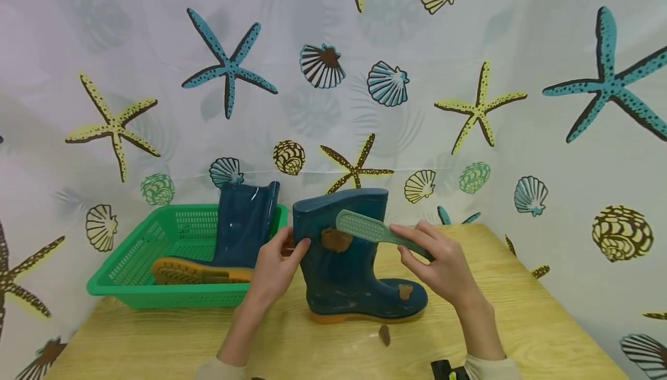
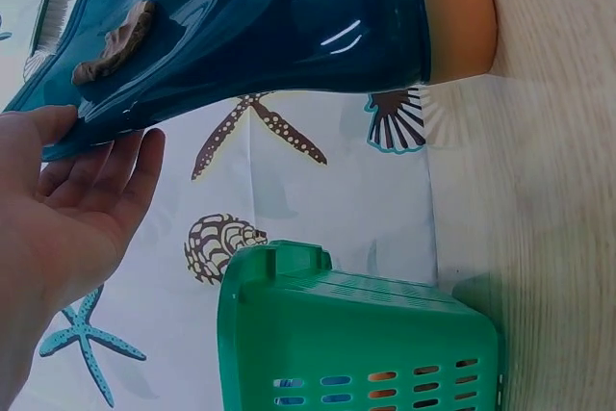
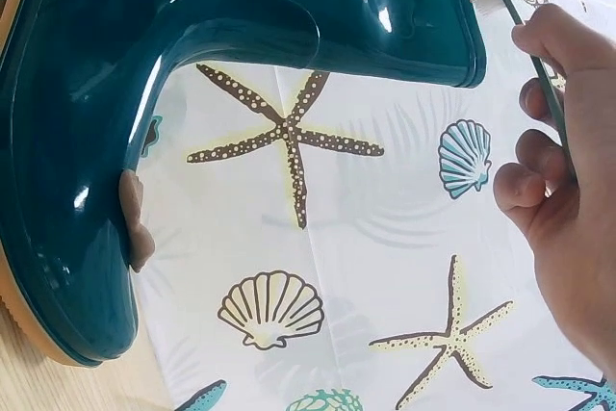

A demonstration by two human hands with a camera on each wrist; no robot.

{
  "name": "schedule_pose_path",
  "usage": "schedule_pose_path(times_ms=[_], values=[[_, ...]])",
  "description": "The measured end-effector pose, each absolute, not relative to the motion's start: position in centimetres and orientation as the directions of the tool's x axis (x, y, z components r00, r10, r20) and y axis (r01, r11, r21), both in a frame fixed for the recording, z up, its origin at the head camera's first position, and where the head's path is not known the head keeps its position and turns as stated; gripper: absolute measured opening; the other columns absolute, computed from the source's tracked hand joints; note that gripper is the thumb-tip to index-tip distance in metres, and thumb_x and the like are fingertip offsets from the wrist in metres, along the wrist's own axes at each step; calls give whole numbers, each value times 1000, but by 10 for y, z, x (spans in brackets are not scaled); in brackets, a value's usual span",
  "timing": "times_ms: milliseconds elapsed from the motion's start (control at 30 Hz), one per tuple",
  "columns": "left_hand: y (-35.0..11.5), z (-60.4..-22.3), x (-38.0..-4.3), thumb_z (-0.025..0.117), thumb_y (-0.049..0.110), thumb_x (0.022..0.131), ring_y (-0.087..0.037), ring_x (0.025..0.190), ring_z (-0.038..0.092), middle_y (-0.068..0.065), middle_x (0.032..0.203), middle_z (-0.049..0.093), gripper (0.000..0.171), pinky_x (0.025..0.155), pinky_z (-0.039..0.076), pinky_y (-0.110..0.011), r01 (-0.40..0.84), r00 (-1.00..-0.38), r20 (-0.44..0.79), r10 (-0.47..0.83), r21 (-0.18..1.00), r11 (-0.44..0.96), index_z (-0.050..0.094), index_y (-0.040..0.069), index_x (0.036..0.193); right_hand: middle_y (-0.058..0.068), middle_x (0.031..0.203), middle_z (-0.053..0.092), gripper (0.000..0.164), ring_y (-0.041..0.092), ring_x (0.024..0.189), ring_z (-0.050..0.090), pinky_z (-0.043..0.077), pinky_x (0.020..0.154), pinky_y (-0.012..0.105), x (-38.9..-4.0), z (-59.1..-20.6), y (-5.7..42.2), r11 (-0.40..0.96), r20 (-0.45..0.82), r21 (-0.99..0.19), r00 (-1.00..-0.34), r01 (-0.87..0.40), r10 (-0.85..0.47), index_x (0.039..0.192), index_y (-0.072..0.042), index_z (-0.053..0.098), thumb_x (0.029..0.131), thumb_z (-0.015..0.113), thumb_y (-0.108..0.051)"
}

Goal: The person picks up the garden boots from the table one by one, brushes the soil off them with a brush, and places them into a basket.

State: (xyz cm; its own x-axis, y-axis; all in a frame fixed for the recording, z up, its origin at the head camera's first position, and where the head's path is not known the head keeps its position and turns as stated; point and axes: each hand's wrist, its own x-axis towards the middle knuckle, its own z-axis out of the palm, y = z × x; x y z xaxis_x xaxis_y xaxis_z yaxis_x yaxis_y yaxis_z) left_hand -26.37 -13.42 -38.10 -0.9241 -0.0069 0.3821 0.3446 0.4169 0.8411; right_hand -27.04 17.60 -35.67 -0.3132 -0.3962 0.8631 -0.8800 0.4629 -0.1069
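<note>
A dark blue rubber boot with a tan sole stands upright on the table, its toe to the right. Brown clods stick to it: one on the shaft, one on the toe. My left hand grips the back edge of the shaft near the top, thumb outside, as the left wrist view also shows. In my right hand is the handle of a green scrub brush with white bristles. The brush head overlaps the upper shaft in the head view, its bristles turned toward the boot.
A green plastic basket stands at the left with a second blue boot lying in it. One loose brown clod lies on the wooden table before the boot. A patterned curtain closes off the back and right side.
</note>
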Motion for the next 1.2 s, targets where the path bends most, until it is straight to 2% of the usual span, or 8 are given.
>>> schedule_pose_path(times_ms=[100, 233, 467, 633, 833, 967, 1067, 1200], values=[[-134, -379, -263, 61, 32, 100, -15, 93, 65, 1, 103, 70, 23, 88, 53, -37, 354, -920, 393, -4, 834, 423, 64, 19, 118, -4, 86, 57, 42, 2, 63, 38, 31, 55, 13, -269, -354, 175, 490, 835, -136, -366, -861, -411, 124, -12, 70, 83, 72, -3], [-135, -376, -263, 61, 29, 100, -16, 91, 64, -1, 102, 71, 22, 86, 53, -36, 363, -920, 392, 19, 833, 418, 65, 17, 118, -4, 90, 59, 47, 2, 64, 39, 31, 56, 12, -267, -354, 173, 517, 804, -156, -412, -842, -429, 126, -15, 69, 81, 76, -3], [-142, -374, -260, 61, 28, 100, -15, 96, 67, -1, 110, 73, 28, 91, 55, -39, 367, -928, 362, 90, 842, 396, 62, 18, 126, -6, 90, 56, 46, 5, 65, 40, 32, 57, 11, -268, -357, 167, 500, 775, -146, -412, -854, -478, 127, -16, 68, 83, 77, -5], [-146, -374, -260, 61, 29, 100, -14, 93, 66, -1, 106, 73, 27, 88, 54, -35, 379, -925, 361, 122, 836, 397, 62, 18, 125, -8, 87, 51, 46, 6, 64, 38, 30, 58, 11, -269, -359, 164, 504, 750, -160, -436, -849, -497, 128, -17, 68, 84, 77, -5], [-147, -375, -260, 61, 32, 99, -13, 88, 64, 0, 99, 73, 25, 84, 53, -32, 380, -924, 361, 124, 832, 405, 62, 19, 121, -10, 83, 47, 46, 6, 61, 35, 30, 56, 13, -268, -360, 164, 522, 739, -165, -455, -837, -497, 127, -17, 69, 83, 77, -5], [-148, -376, -260, 61, 34, 99, -14, 86, 63, 0, 96, 72, 25, 82, 52, -32, 376, -925, 359, 121, 834, 403, 63, 19, 119, -11, 84, 46, 44, 6, 63, 35, 32, 57, 15, -266, -360, 167, 523, 707, -199, -491, -829, -509, 127, -17, 69, 85, 76, -6], [-148, -377, -260, 61, 33, 99, -14, 86, 63, 0, 97, 72, 25, 82, 52, -32, 373, -927, 358, 115, 836, 403, 63, 19, 119, -12, 85, 45, 43, 8, 64, 37, 33, 58, 15, -266, -360, 169, 517, 688, -228, -513, -825, -514, 127, -17, 69, 86, 76, -7], [-147, -376, -260, 61, 30, 100, -15, 86, 63, 0, 99, 73, 24, 82, 53, -33, 370, -927, 359, 105, 837, 403, 63, 18, 121, -12, 84, 46, 43, 4, 64, 37, 34, 57, 16, -267, -361, 172, 504, 691, -239, -510, -830, -512, 127, -18, 69, 86, 75, -6]])
